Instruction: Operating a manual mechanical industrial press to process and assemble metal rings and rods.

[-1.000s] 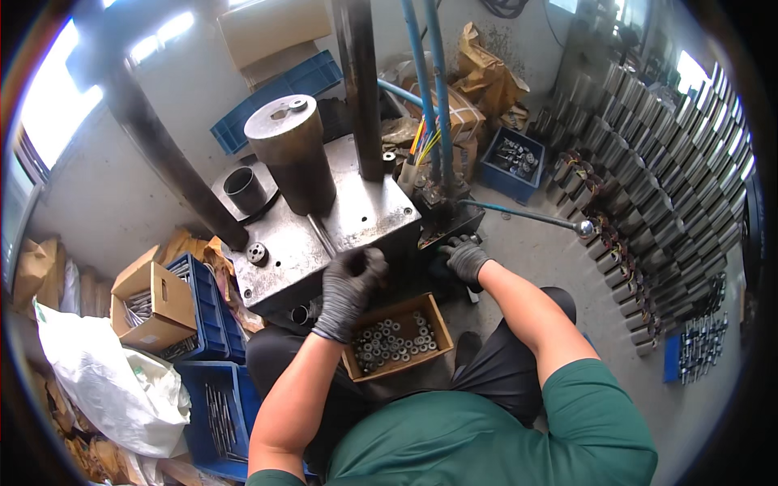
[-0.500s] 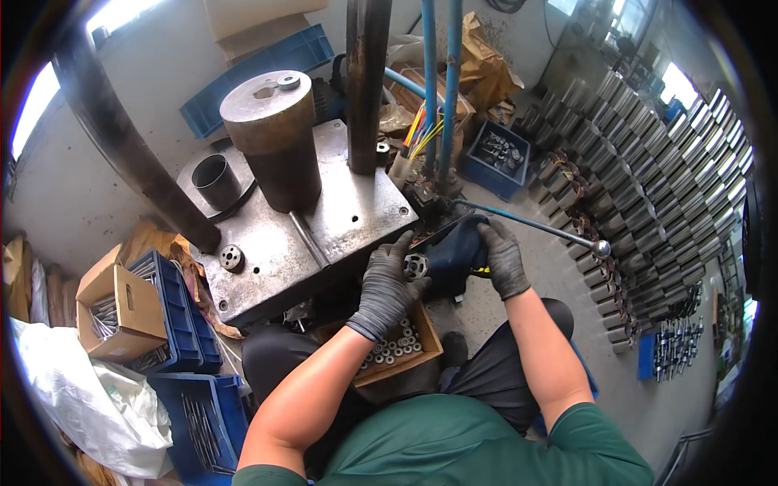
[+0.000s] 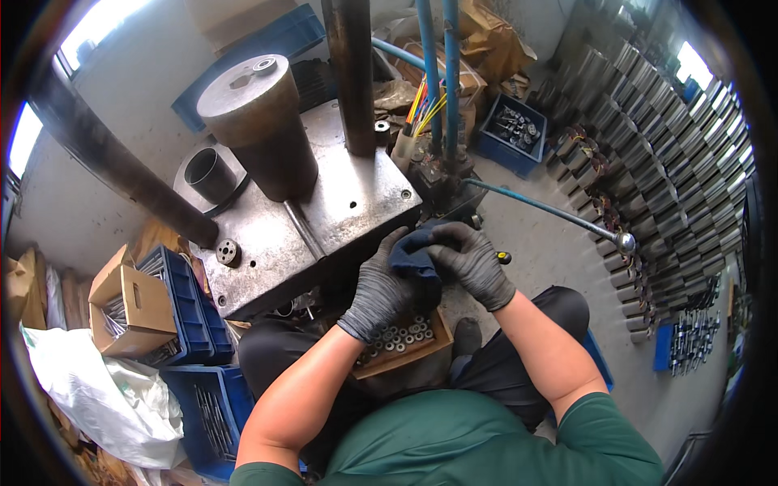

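Both my hands wear grey knit gloves and meet in front of the press plate. My left hand is closed on a bunched dark blue cloth. From the other side my right hand pinches the same cloth near its top. Whether a metal part sits inside the folds is hidden. Below them, between my knees, a shallow brown box holds several small metal rings. Just beyond my hands is the edge of the thick steel plate.
A heavy steel cylinder stands on the plate, with dark columns beside it and a short ring to its left. A long blue lever reaches rightward. Blue crates line the left; stacked metal tubes fill the right.
The round, holed metal part seen at my left fingers is now out of sight. My right hand has moved left and down, closer to my left, and the cloth is gathered between them.
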A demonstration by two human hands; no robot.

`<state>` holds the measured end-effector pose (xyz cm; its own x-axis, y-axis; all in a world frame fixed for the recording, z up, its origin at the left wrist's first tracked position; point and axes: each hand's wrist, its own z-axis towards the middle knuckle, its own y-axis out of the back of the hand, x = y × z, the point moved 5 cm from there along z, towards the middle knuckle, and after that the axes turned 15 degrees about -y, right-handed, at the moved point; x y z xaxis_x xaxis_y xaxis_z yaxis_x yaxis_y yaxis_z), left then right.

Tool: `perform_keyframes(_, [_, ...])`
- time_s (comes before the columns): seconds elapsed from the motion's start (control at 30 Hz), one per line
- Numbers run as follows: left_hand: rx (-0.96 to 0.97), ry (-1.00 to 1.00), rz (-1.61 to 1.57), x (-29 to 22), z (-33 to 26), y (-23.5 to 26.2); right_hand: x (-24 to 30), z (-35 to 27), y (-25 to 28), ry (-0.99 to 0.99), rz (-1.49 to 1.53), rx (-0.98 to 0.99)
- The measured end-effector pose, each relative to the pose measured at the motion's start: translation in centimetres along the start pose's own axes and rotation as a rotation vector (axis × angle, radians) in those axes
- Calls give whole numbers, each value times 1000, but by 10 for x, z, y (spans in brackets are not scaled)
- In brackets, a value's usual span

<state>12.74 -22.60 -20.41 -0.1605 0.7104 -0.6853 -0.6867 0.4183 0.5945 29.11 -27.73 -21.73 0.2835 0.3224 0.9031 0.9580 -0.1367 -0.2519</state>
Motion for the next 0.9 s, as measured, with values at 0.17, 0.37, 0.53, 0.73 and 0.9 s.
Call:
perform_keyframes(0.17, [-115, 229, -343, 3, -3, 5, -1, 0, -23, 32, -343, 9])
perform_keyframes(0.37, [-314, -25, -246, 0, -9, 6, -5, -6, -36, -51, -222, 132])
perform_keyframes(0.53, [-330, 169, -686, 14, -11, -3, -18, 8, -34, -3, 26, 166])
perform_keyframes(0.73, [-202, -9, -156, 9, -15, 11, -2, -2, -44, -39, -34, 172])
perform_keyframes(0.9, [-122, -118, 76, 1, -14, 16, -13, 5, -38, -57, 27, 161])
